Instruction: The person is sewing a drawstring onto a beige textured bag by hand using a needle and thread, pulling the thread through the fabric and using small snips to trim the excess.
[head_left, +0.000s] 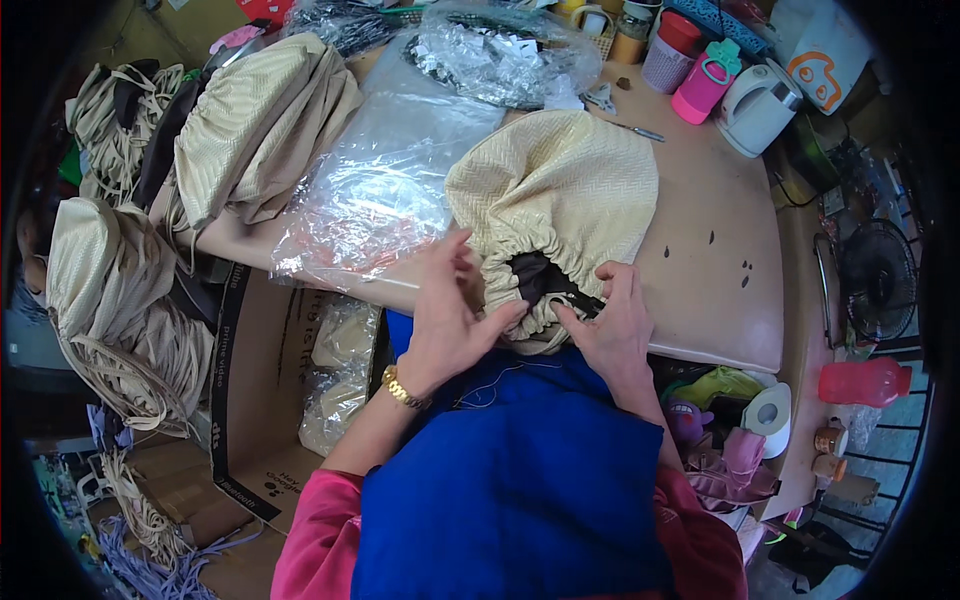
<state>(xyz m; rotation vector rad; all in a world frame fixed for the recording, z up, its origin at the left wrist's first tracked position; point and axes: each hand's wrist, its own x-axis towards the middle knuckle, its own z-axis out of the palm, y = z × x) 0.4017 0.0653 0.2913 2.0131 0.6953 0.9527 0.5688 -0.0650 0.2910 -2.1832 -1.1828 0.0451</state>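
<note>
A cream woven drawstring bag lies on the padded work surface in front of me, its gathered mouth facing me and showing a dark lining. My left hand is at the left of the mouth, thumb touching the gathered edge, other fingers raised and apart. My right hand grips the right side of the mouth by a dark edge, fingers bent.
Clear plastic bags lie left of the bag. Stacked cream bags fill the left; a cardboard box sits below. Bottles, a white kettle and a small knife-like tool are at the back right, a fan farther right.
</note>
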